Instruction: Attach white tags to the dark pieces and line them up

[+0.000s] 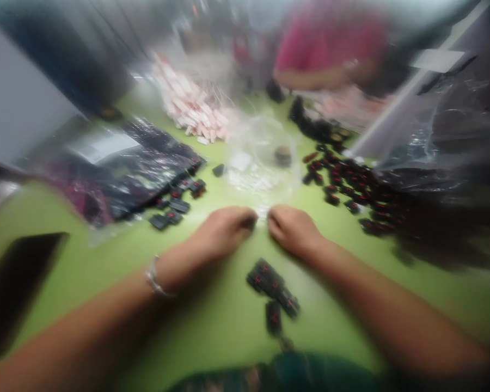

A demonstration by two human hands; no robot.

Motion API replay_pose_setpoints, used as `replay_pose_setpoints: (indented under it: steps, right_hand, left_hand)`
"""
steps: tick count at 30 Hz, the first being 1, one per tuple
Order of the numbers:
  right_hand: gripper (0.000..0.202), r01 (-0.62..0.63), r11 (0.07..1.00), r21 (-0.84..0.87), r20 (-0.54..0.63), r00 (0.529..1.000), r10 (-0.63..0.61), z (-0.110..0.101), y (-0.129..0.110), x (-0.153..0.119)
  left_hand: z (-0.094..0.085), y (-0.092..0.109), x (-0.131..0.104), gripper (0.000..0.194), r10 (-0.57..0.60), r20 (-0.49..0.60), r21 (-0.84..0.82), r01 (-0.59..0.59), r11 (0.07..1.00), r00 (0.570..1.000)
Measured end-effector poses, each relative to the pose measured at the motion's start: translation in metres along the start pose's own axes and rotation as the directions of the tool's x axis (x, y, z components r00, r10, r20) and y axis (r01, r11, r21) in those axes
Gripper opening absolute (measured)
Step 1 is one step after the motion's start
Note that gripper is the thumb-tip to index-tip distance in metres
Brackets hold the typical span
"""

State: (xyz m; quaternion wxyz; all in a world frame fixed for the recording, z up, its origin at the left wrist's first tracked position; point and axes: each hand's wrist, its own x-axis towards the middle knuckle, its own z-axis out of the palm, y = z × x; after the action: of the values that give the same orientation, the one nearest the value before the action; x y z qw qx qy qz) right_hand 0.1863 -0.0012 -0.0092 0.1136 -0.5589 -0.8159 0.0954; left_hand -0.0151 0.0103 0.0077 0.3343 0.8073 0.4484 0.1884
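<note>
My left hand is closed, with its fingers curled near the middle of the green table. Something dark shows at its fingertips, too blurred to name. Facing it, a short gap away, my right hand is closed too, and whatever its fingers hold is hidden. Small white bits lie between the two hands, at the front of a clear round plastic container with small white pieces inside. Several black plastic pieces with red parts lie on the table in front of my body.
More black-and-red pieces lie beside a plastic bag of dark items at left. A large pile of them spreads at right by another bag. White-pink pieces are heaped behind. A person in pink sits opposite. A dark flat object lies left.
</note>
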Motion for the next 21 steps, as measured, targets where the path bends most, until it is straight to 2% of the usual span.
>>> replay_pose_setpoints:
  steps: [2,4,5,7,10,14,21]
  right_hand:
    - [0.013,0.026,0.995,0.097,-0.071,0.997,-0.019,-0.001,0.001,-0.003]
    - [0.01,0.074,0.977,0.199,-0.17,0.985,-0.04,-0.003,-0.001,-0.006]
    - [0.01,0.109,0.964,0.241,-0.23,0.972,-0.052,-0.004,-0.004,-0.009]
    - [0.01,0.188,0.939,0.288,-0.34,0.937,-0.083,-0.008,-0.01,-0.013]
    - [0.012,0.273,0.92,0.283,-0.42,0.897,-0.137,-0.011,-0.017,-0.018]
    - [0.011,0.295,0.919,0.261,-0.441,0.883,-0.159,-0.01,-0.019,-0.02]
    - [0.01,0.324,0.91,0.259,-0.456,0.871,-0.181,-0.01,-0.02,-0.02]
  left_hand:
    - [0.004,-0.001,0.001,0.024,-0.096,0.012,-0.323,0.095,0.942,0.995]
    - [0.005,-0.002,0.002,0.031,-0.175,0.093,-0.623,0.195,0.758,0.98]
    - [0.005,-0.002,0.002,0.036,-0.193,0.142,-0.723,0.235,0.65,0.971]
    - [0.005,-0.001,0.002,0.042,-0.202,0.224,-0.835,0.295,0.465,0.953]
    - [0.006,-0.001,0.0,0.043,-0.162,0.291,-0.899,0.328,0.291,0.943]
    - [0.01,-0.004,-0.002,0.041,-0.077,0.33,-0.916,0.339,0.216,0.941]
    - [0.013,-0.007,0.0,0.039,-0.054,0.335,-0.916,0.338,0.217,0.941]
